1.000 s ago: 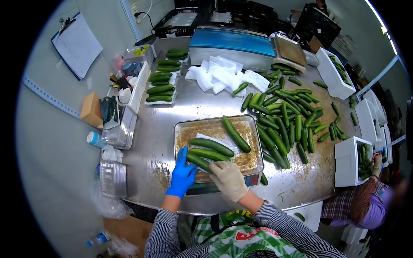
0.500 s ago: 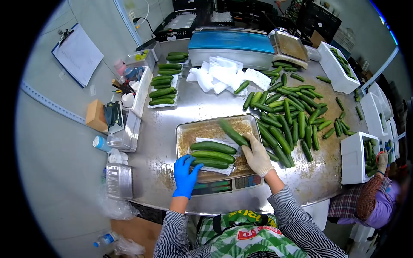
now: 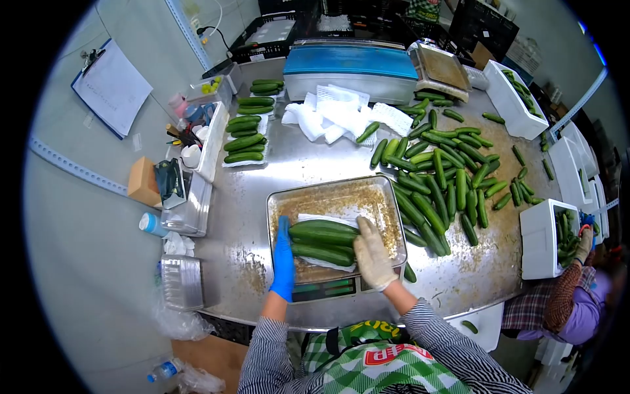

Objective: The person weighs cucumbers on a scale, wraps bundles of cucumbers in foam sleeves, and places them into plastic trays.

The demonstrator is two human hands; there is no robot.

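Note:
A small stack of cucumbers (image 3: 323,253) lies on a white pad (image 3: 321,217) in the metal tray (image 3: 270,197) of a scale, whose display (image 3: 325,289) shows below the tray's near edge. My left hand (image 3: 283,259), in a blue glove, is held upright along the stack's left ends with its fingers straight. Against the right ends rests my right hand (image 3: 373,253), in a pale knit glove, its fingers extended. The stack sits between the two palms. I cannot tell how firmly either hand presses.
Loose cucumbers (image 3: 446,177) are heaped to the tray's right, beside crumpled white pads (image 3: 335,115). Padded cucumber bundles (image 3: 246,141) line the left. A blue-topped machine (image 3: 351,65) stands behind. At right, a co-worker's gloved hand (image 3: 583,246) is by a white foam box (image 3: 538,246).
The cucumber my right hand was holding over the tray is now down with the others. My right hand has moved lower left, and my left hand has straightened along the stack's left ends.

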